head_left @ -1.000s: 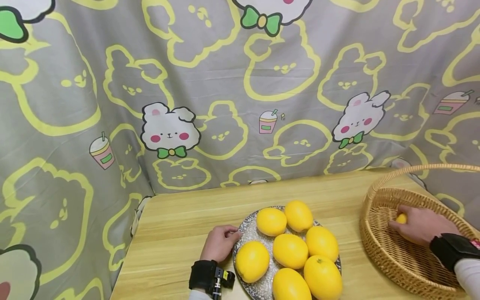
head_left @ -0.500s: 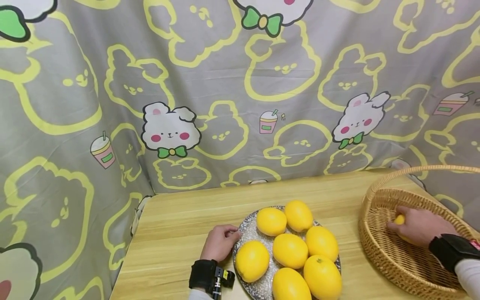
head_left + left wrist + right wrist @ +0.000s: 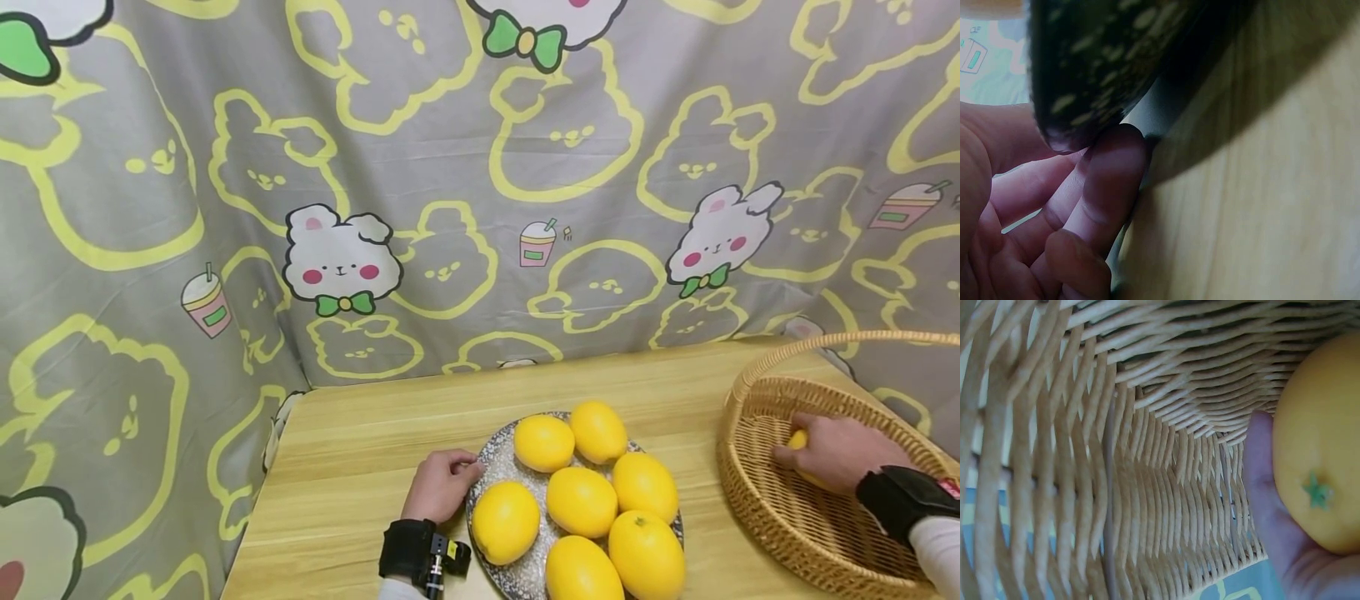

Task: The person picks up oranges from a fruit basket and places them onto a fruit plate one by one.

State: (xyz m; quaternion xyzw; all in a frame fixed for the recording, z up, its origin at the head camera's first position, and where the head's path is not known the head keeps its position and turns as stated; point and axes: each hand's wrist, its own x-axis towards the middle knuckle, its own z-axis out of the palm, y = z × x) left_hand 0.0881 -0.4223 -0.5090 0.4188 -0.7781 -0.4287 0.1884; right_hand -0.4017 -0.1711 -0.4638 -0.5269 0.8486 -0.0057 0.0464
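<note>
Inside the wicker basket (image 3: pixel 765 529) on the right, my right hand (image 3: pixel 851 454) grips a yellow lemon. In the right wrist view, this lemon (image 3: pixel 1325 437) shows a small green star-shaped stem end, with the thumb (image 3: pixel 1263 469) along its side. The rest of the fingers are hidden behind it. My left hand (image 3: pixel 438 483) holds the left edge of a speckled grey plate (image 3: pixel 491 462). Seen from the left wrist, the dark plate edge (image 3: pixel 1104 69) lies between the thumb side and the curled fingers (image 3: pixel 1110 181). Several lemons (image 3: pixel 581 502) sit on the plate.
The basket's tall arched handle (image 3: pixel 847 336) rises over its far side. Plate and basket stand side by side on a wood-grain table (image 3: pixel 352 467). A grey curtain (image 3: pixel 450 167) with rabbit prints hangs behind and at both sides.
The right hand and its lemon have shifted very slightly left within the basket. The left hand, plate and the lemons on it stay in place.
</note>
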